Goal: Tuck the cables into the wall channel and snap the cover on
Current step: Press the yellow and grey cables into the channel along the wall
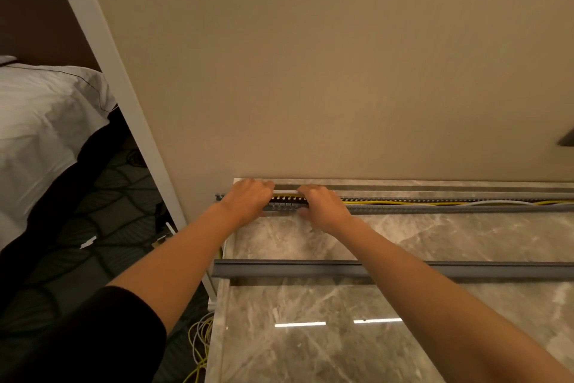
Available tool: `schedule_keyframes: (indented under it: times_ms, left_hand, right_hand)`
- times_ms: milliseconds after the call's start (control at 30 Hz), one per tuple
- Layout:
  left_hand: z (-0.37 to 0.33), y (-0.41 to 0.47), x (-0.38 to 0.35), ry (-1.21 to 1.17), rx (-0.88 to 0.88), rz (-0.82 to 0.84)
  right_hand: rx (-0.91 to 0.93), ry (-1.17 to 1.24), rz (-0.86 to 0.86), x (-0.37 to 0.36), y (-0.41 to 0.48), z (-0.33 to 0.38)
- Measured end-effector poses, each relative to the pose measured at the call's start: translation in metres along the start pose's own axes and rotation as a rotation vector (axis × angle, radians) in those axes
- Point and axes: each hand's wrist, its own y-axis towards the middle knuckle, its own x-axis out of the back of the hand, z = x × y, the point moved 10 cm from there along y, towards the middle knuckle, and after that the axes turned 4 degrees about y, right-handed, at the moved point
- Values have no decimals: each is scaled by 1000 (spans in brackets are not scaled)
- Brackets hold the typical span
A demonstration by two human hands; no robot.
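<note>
Together, left grip (248, 199) and right grip (323, 207) curl around the slotted grey channel (435, 209). Right of them yellow cables (388, 203) lie inside; nearer, a smooth cover (279, 271) crosses the marble surface (310, 351).

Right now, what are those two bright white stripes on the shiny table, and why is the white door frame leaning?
Head view: the stripes are glare, lights reflecting off the polished marble top; the wide-angle, downward-looking camera likely makes the door frame lean; lighting is warm and dim, edges slightly soft.
</note>
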Motion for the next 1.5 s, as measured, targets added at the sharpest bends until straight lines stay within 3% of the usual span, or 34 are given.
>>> schedule_keyframes:
  times_ms: [167,467,733,1000,1167,1500]
  left_hand:
    - [11,-14,-2,-91,59,-81]
    - [46,-44,-15,-26,260,-22]
    - [40,-32,-10,124,67,11]
    - [45,-35,-17,-18,114,39]
    - [43,-39,-24,-21,256,51]
    - [32,-37,-10,76,160,-79]
  right_hand:
    - [-49,-60,9,-1,2,-5]
    - [-44,-61,15,1,6,-5]
    - [-79,-63,33,1,6,-13]
    - [-97,-53,39,0,4,-14]
    - [-111,-54,47,-1,4,-14]
    - [-104,-52,46,1,4,-14]
